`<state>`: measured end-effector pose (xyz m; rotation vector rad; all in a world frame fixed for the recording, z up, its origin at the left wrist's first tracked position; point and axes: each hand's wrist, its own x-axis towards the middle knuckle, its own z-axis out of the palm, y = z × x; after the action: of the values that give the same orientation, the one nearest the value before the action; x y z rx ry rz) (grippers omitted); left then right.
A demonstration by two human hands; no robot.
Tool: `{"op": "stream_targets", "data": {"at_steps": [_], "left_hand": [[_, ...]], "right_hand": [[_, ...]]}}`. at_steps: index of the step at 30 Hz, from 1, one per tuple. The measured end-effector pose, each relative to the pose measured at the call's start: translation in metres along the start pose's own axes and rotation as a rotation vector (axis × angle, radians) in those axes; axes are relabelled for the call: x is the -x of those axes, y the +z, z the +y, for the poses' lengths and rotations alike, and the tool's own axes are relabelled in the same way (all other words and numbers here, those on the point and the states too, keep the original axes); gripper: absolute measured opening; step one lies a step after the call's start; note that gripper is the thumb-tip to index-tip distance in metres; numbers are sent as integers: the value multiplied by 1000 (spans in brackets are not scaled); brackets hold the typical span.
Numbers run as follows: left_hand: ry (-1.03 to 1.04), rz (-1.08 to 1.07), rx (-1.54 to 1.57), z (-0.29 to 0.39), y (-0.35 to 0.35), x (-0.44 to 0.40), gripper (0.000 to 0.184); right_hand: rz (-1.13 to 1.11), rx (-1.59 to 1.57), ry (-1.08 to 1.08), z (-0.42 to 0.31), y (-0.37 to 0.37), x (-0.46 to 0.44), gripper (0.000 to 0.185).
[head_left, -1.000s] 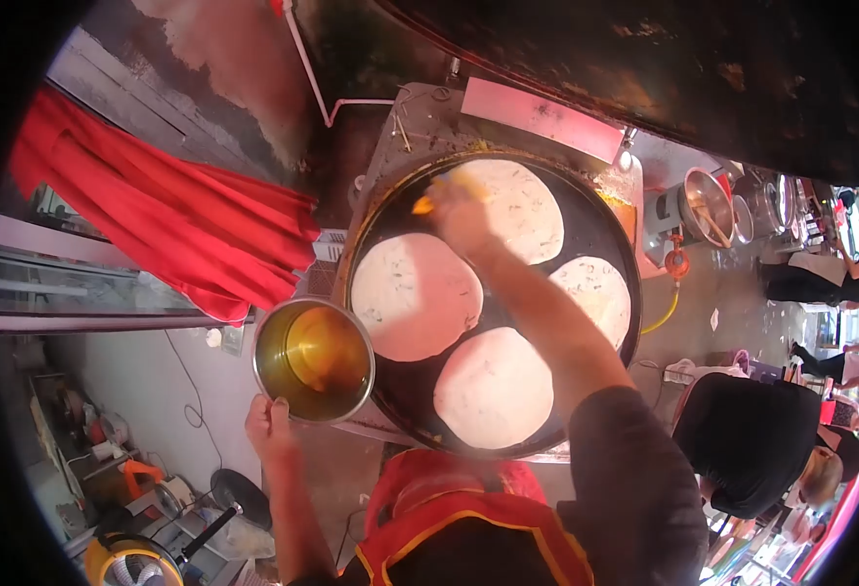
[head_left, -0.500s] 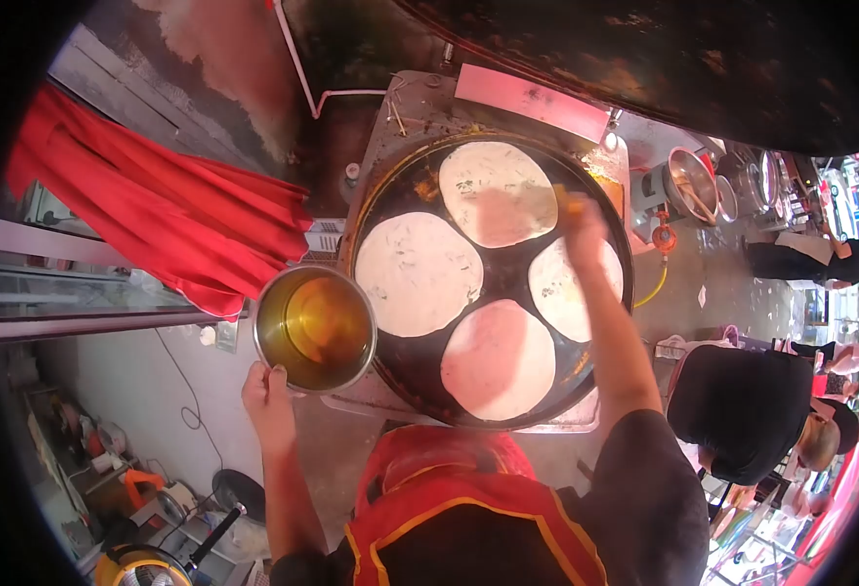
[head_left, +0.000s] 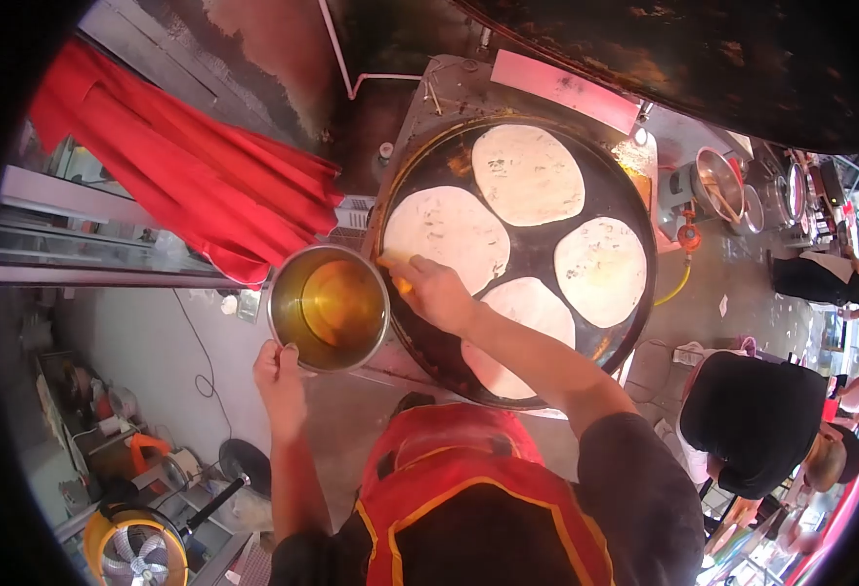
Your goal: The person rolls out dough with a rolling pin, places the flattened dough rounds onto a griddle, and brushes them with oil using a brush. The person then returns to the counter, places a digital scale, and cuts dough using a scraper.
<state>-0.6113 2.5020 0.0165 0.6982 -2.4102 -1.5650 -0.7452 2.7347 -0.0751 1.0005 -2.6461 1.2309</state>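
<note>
My left hand (head_left: 281, 376) grips the near edge of a round metal pot (head_left: 291, 337), holding it beside the griddle. Yellow oil (head_left: 336, 298) covers its bottom. Between the pot and the left flatbread is my right hand (head_left: 431, 291), its fingers closed on a small yellow-orange brush (head_left: 403, 284), mostly hidden by the hand. The brush end lies close to the pot's right rim; contact cannot be made out. The black round griddle (head_left: 519, 256) carries a far flatbread (head_left: 528, 176), a left flatbread (head_left: 444, 234), a right flatbread (head_left: 601, 272) and a near flatbread (head_left: 535, 305), partly under my forearm.
A big dark lid (head_left: 683, 68) hangs over the far side. Red cloth (head_left: 185, 166) drapes at the left, and a fan (head_left: 136, 552) stands low left. A gas hose (head_left: 678, 283) runs right of the griddle. A person in black (head_left: 756, 410) bends at the right.
My right hand has swept with the brush from the far right flatbreads leftward to the pot's side. The pot stays in my left hand. The view has shifted slightly.
</note>
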Motion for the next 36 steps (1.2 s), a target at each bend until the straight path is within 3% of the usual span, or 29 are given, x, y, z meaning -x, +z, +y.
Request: {"op": "stream_targets", "data": {"at_steps": [3, 5, 6, 8, 10, 13, 14, 15, 17, 19, 22, 23, 25, 26, 27, 28, 30, 36], "left_hand": [[-72, 36, 16, -5, -16, 5, 22], [-72, 79, -6, 10, -13, 10, 23], [-71, 102, -18, 15, -11, 14, 23], [-118, 112, 79, 16, -11, 17, 23], [-126, 109, 87, 12, -15, 16, 22], [-97, 92, 13, 4, -17, 17, 20], [-94, 83, 11, 7, -16, 16, 20], [-88, 73, 7, 9, -16, 15, 19], [-145, 60, 127, 14, -13, 12, 18], [-147, 53, 138, 7, -14, 9, 17], [-106, 39, 110, -15, -16, 2, 14], [-126, 29, 173, -9, -14, 2, 14], [-136, -3, 231, -1, -6, 0, 13], [-126, -19, 227, 1, -5, 0, 12], [-117, -32, 225, 4, -3, 0, 12], [-111, -37, 208, 7, 0, -2, 12], [-108, -38, 177, 11, 8, -2, 12], [-114, -136, 238, 4, 30, -6, 12]], "right_hand": [[2, -154, 135, -18, -34, -23, 27], [225, -656, 560, 82, 9, -43, 17], [350, -716, 623, 119, 4, -50, 21], [422, -470, 754, 168, -32, -44, 36], [530, -295, 667, 154, -82, -29, 28], [525, -236, 366, 103, -93, -6, 22], [263, 264, 190, 93, -82, 10, 19], [41, 342, 220, 73, -60, 25, 26], [42, 387, -172, 39, -10, 59, 25], [-140, 148, -4, -24, -15, 65, 29], [-43, -209, 241, -37, -10, 58, 19], [122, -282, 336, -37, -17, 50, 16], [209, -605, 732, 17, -11, 55, 17], [218, -497, 748, 49, -25, 67, 19], [476, -724, 795, 60, -48, 75, 20], [511, -498, 760, 102, -55, 99, 22], [635, -742, 842, 114, -109, 136, 24], [976, -110, 945, 191, -233, 244, 23]]}}
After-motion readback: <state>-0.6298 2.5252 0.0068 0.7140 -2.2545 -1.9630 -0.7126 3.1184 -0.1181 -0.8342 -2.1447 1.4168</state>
